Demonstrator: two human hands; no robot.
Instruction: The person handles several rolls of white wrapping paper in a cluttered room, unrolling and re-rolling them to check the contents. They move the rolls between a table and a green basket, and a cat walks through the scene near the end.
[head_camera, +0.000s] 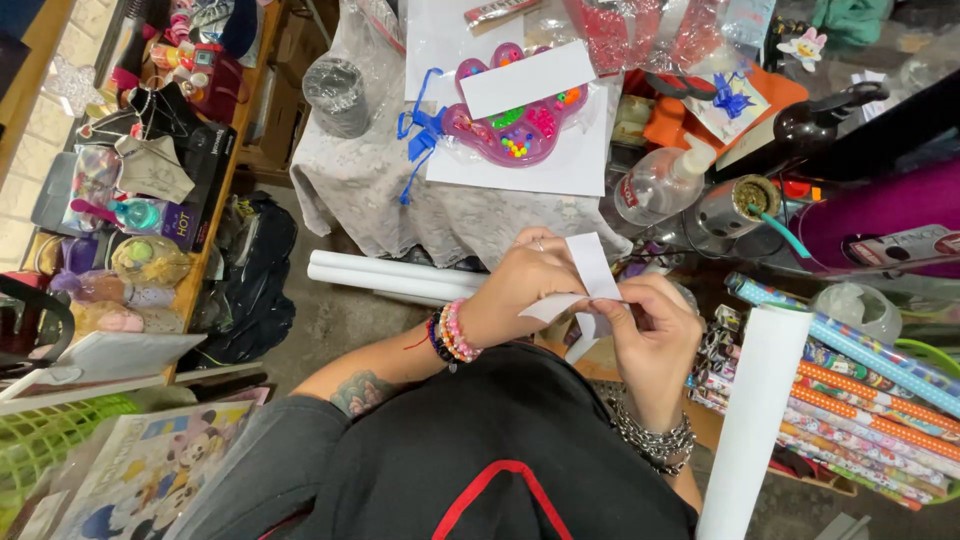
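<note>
Both hands meet in front of my chest over a small white paper strip (592, 268). My left hand (520, 290), with beaded bracelets at the wrist, pinches the strip from the left. My right hand (655, 330), with a chain bracelet, grips its lower end from the right. The strip is bent and partly folded between the fingers. Further up, a pink paw-shaped bead box (515, 125) lies on white paper on a cloth-covered table (360, 190), with a white card across it.
Two white paper rolls (390, 275) lie below the table edge. A wide white roll (750, 420) and several patterned gift-wrap rolls (850, 400) stand at the right. A clear bottle (660, 185) and a dark bottle (820, 115) sit beyond. Shelves of small goods fill the left side.
</note>
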